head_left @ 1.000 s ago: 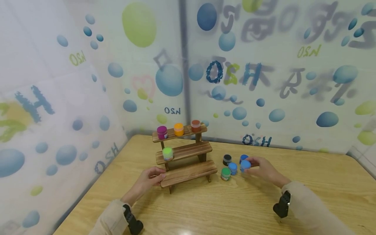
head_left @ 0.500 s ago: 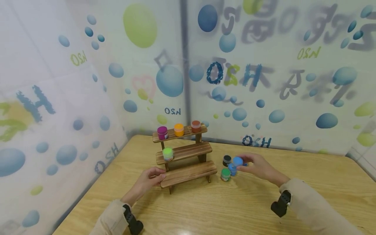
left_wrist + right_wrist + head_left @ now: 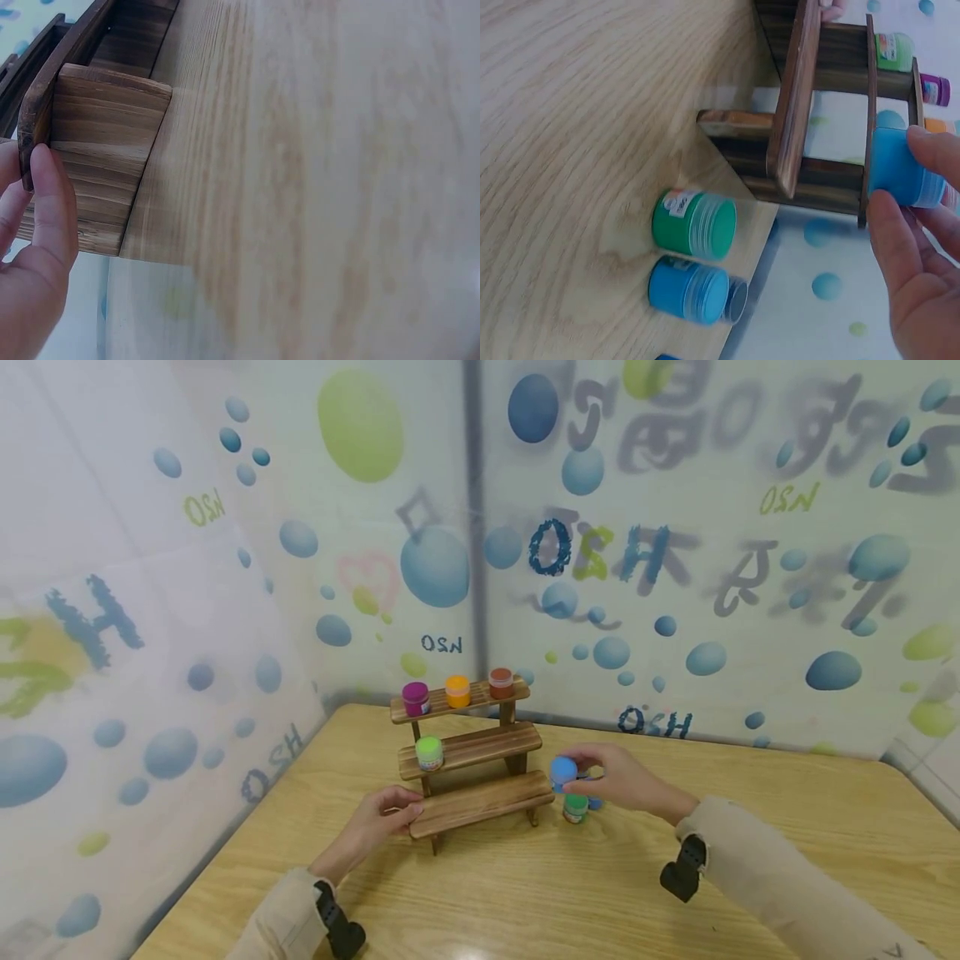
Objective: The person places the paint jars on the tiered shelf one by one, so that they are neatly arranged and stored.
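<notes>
My right hand (image 3: 626, 781) pinches a blue paint jar (image 3: 563, 773) between thumb and fingers, lifted beside the right end of a three-tier wooden shelf (image 3: 480, 802). In the right wrist view the held jar (image 3: 900, 166) overlaps the shelf's edge. My left hand (image 3: 375, 820) grips the left end of the lowest tier; the left wrist view shows thumb and fingers (image 3: 52, 202) pinching the board's edge. A purple jar (image 3: 416, 698), an orange jar (image 3: 457, 692) and a brown-red jar (image 3: 501, 682) stand on the top tier. One light green jar (image 3: 430, 753) sits at the middle tier's left.
On the table right of the shelf stand a green jar (image 3: 694, 223), another blue jar (image 3: 688, 289) and a dark-lidded jar (image 3: 736, 300), partly hidden. A darker blue one (image 3: 667, 357) barely shows at the frame's bottom. A patterned curtain (image 3: 675, 610) hangs behind the table (image 3: 540, 893).
My right hand has carried the blue paint jar leftward from the jar cluster, over the other jars, to the shelf's right end. My left hand has stayed on the lowest tier.
</notes>
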